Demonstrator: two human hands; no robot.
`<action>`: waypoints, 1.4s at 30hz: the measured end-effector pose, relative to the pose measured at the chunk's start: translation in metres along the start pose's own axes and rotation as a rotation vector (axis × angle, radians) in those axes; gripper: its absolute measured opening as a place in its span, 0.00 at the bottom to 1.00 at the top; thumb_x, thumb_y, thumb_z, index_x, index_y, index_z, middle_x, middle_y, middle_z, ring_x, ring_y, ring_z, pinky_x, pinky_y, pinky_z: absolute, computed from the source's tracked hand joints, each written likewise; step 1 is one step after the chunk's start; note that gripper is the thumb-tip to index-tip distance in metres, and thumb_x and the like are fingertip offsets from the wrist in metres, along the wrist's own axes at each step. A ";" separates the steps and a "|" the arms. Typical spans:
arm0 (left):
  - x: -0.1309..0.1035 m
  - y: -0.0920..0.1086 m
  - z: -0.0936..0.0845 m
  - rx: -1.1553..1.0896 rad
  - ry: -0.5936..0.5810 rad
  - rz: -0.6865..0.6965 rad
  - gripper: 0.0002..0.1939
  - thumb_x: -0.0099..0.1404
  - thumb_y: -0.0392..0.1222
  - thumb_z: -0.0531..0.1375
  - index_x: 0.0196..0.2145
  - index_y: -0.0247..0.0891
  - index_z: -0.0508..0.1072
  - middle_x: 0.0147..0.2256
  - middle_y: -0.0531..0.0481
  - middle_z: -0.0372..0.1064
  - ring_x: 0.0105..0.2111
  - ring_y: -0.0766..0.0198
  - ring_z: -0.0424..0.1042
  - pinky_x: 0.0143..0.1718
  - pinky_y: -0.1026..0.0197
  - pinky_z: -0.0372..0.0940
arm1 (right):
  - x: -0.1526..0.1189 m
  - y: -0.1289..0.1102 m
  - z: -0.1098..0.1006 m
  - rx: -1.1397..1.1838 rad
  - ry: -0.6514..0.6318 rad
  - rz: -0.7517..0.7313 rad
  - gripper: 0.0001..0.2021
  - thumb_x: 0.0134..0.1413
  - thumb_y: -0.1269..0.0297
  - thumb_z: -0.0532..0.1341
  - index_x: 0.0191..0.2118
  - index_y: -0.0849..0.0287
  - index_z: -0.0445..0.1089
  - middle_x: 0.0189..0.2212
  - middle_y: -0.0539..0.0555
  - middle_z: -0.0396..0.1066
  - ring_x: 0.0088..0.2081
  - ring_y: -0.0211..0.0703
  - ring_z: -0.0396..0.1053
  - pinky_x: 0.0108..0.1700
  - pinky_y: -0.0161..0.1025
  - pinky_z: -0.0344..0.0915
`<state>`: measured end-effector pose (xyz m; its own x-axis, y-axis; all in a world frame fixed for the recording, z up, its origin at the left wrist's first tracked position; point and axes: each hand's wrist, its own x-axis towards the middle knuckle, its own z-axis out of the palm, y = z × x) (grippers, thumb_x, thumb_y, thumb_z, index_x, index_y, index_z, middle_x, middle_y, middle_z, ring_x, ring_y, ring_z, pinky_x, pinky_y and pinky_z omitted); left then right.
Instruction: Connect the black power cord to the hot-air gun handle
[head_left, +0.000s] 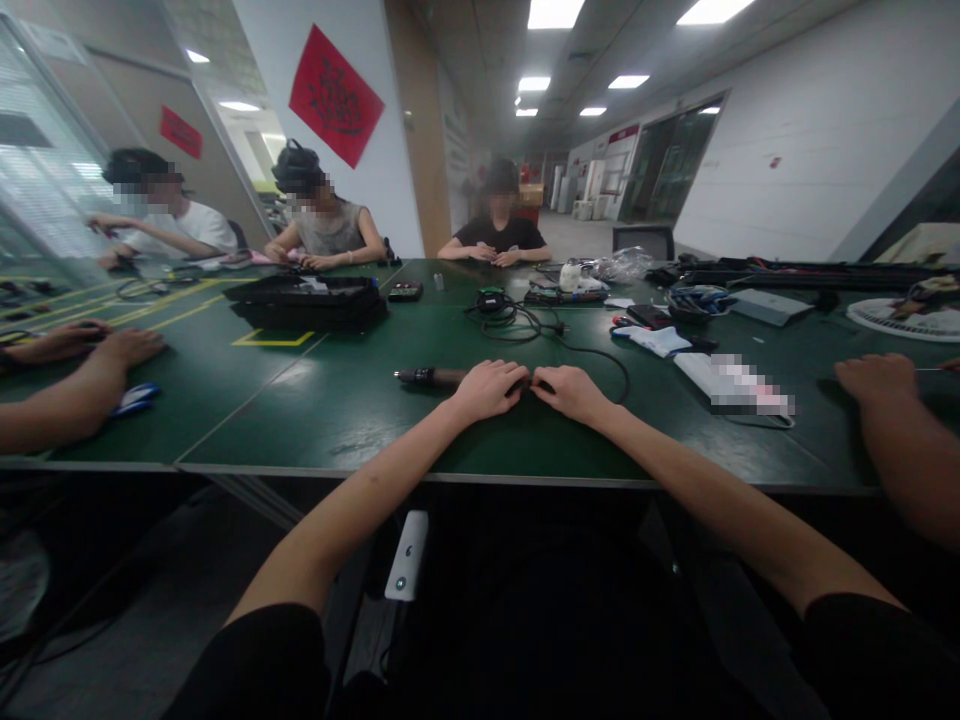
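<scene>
A dark cylindrical tool (431,377) with a metal tip at its left end lies on the green table (330,440), near its front edge. My left hand (491,388) is wrapped over the tool's right part, its fingers curled round it. Close beside it, my right hand (568,392) has its fingers pinched at the tool's right end, where a black cable (611,360) curves away behind the hand. The fingertips of both hands nearly meet. What exactly the right fingers grip is too small to tell.
A black tray (307,303) stands at the back left. Coiled cable (502,312) lies ahead. To the right are gloves (652,340), a white packet (731,385) and a white round grille (907,318). Other people's arms rest at both sides; several people sit opposite.
</scene>
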<state>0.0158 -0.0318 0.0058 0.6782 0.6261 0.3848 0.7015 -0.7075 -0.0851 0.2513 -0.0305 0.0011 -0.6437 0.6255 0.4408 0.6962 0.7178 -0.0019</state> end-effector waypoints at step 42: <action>-0.001 0.002 -0.002 0.005 0.001 -0.026 0.12 0.75 0.48 0.56 0.52 0.43 0.70 0.47 0.46 0.75 0.48 0.54 0.74 0.50 0.53 0.63 | 0.000 0.001 0.001 0.011 0.001 0.000 0.02 0.67 0.65 0.61 0.42 0.54 0.71 0.38 0.52 0.78 0.36 0.45 0.72 0.40 0.38 0.58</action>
<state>0.0162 -0.0337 0.0069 0.6593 0.6442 0.3877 0.7201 -0.6893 -0.0791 0.2520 -0.0295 -0.0001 -0.6436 0.6253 0.4414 0.6928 0.7210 -0.0113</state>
